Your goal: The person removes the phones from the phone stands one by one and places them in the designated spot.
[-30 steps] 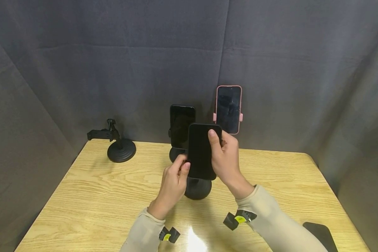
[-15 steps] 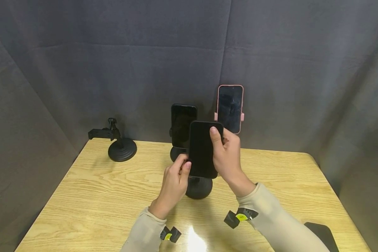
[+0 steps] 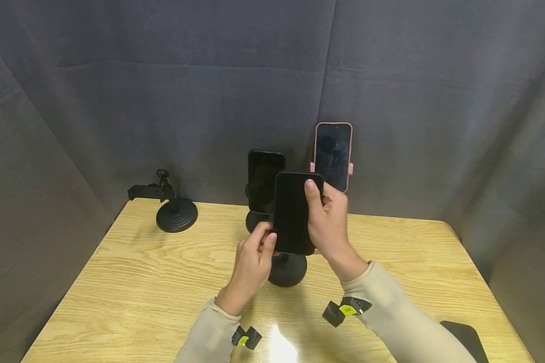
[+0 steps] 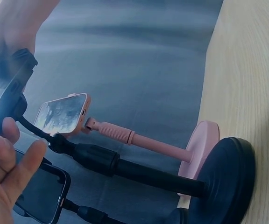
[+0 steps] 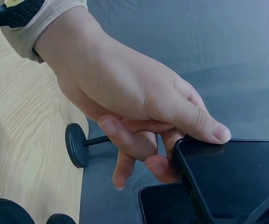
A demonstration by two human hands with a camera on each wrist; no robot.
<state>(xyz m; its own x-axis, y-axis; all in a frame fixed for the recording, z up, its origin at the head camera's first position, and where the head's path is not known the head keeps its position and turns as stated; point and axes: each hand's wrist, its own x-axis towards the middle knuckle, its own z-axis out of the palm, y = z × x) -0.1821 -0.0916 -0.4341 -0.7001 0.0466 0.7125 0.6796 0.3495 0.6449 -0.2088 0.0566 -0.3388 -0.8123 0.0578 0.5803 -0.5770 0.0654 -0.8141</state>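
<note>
A black smartphone (image 3: 291,214) stands upright above the round black base (image 3: 288,272) of a phone stand. My right hand (image 3: 329,227) grips its upper right side, thumb on the screen and fingers behind; the right wrist view shows the thumb over the phone's (image 5: 242,172) edge. At the lower left edge, my left hand (image 3: 247,262) pinches what looks like the stand's clamp, thumb in front; whether it also holds the phone is hard to tell. In the left wrist view, the stand's black pole (image 4: 158,181) runs up to the dark clamp (image 4: 8,105) by the left fingers.
Behind stand another black phone (image 3: 266,176) on a black stand and a pink-framed phone (image 3: 334,151) on a pink stand (image 4: 158,146). A phone stand without a phone (image 3: 177,216) is at the back left. A dark flat object (image 3: 464,335) lies at the lower right.
The right hand and the black smartphone have risen slightly. The left hand stays at the lower left edge, almost unmoved. The whole head view has shifted a little.
</note>
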